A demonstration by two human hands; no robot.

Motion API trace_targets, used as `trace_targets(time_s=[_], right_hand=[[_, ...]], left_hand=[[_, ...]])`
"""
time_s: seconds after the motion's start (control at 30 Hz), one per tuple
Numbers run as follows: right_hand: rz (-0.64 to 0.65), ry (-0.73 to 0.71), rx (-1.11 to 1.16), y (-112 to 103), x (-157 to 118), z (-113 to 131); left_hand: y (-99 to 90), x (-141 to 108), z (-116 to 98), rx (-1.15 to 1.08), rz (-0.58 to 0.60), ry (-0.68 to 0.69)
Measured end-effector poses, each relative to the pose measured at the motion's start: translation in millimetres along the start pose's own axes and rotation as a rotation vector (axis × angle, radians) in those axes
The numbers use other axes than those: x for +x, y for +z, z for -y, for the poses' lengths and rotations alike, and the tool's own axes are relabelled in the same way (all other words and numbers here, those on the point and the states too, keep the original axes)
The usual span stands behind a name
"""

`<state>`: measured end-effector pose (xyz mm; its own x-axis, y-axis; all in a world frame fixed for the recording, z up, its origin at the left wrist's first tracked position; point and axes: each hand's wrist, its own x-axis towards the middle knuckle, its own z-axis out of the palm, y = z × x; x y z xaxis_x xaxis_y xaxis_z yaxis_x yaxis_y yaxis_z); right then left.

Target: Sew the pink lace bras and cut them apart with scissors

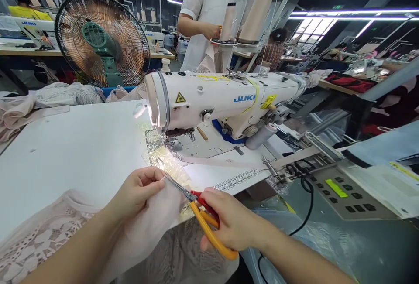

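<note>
- Pale pink lace garment [160, 212]: at your table's [88, 140] near edge, part on top, part hanging off.
- Your left hand [140, 190]: thumb and fingers pinched closed on garment's upper edge.
- Your right hand [225, 218]: curled closed around yellow-handled scissors [209, 231], something red in same grip; blade tips at your left fingertips.
- JUKI sewing machine [203, 100]: beyond your hands, toward table's far edge.
- Fan [101, 39]: past far edge, left.
- Person in white shirt [209, 5]: behind machine.
</note>
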<state>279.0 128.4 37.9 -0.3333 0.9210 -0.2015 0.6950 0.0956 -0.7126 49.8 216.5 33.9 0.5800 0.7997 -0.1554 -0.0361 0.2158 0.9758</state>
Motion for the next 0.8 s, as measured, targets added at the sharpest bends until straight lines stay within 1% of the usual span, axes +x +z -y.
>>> trace_targets(time_s=[0.33,0.43,0.53,0.67,0.73,0.8], right_hand=[[0.041,0.03,0.073,-3,0,7],[0.048,0.012,0.153,-1,1,4],[0.019,0.038,0.19,-2,0,-2],[-0.054,0.047,0.095,-14,-3,-9],[-0.101,0.06,-0.004,-25,-4,-12],[-0.169,0.114,-0.161,-41,-1,-18]], left_hand=[[-1.2,0,3,-0.039,0.011,-0.001],[-1.4,1,3,-0.044,0.008,0.003],[-2.5,1,2,-0.04,0.027,0.008],[-3.9,0,0,-0.069,0.039,-0.01],[-3.9,0,-1,-0.099,0.037,-0.034],[-3.3,0,-2,-0.121,0.021,-0.057]])
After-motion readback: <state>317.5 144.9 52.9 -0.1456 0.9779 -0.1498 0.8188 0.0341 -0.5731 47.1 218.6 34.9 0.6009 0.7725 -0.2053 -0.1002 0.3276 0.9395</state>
